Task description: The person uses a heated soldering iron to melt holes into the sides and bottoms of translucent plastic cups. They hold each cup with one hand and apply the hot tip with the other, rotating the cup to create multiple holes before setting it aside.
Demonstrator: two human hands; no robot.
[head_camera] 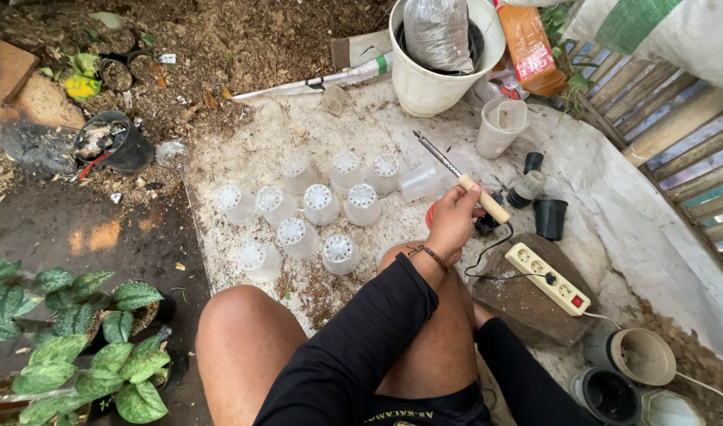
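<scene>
Fingers of the left hand (453, 217) are clamped on the wooden handle of a soldering iron (460, 178), its long axis slanting up-left, tip toward the upturned clear cups (322, 203) further left. The right hand seems hidden behind the knee.

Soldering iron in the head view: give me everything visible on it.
The soldering iron has a pale wooden-looking handle and a thin dark metal shaft ending in a tip. It lies at a slant, tip pointing up and left over the white sheet, handle end down and right. The left hand grips it around the handle, fingers wrapped. A dark cord seems to run from near the handle end toward the white power strip. The tip hangs near a clear plastic cup; whether it touches cannot be told.
</scene>
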